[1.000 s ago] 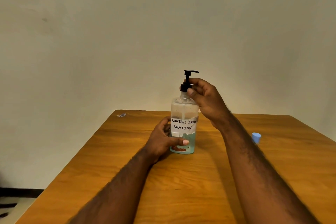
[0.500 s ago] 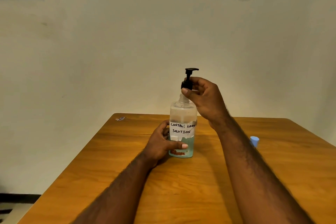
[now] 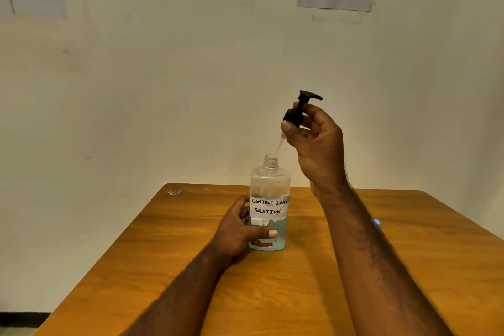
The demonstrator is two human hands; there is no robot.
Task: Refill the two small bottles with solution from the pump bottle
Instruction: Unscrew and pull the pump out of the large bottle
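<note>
Pump bottle (image 3: 270, 191) stood upright on the tabletop (image 3: 272, 294), left hand (image 3: 240, 229) wrapped round its base. Right hand (image 3: 316, 142) pinched the pump head (image 3: 296, 112) above the open neck, dip tube (image 3: 278, 146) slanting in. A snagged tube could have tipped it, or dripped solution across the wood!

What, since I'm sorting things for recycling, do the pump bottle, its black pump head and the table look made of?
Pump bottle: probably clear, glossy plastic; blue-green liquid shows through its walls. Pump head: black plastic, matte-looking, with a moulded spout. Table: wood or wood-look laminate, smooth with soft sheen; grain streaks show, but which stays open.
</note>
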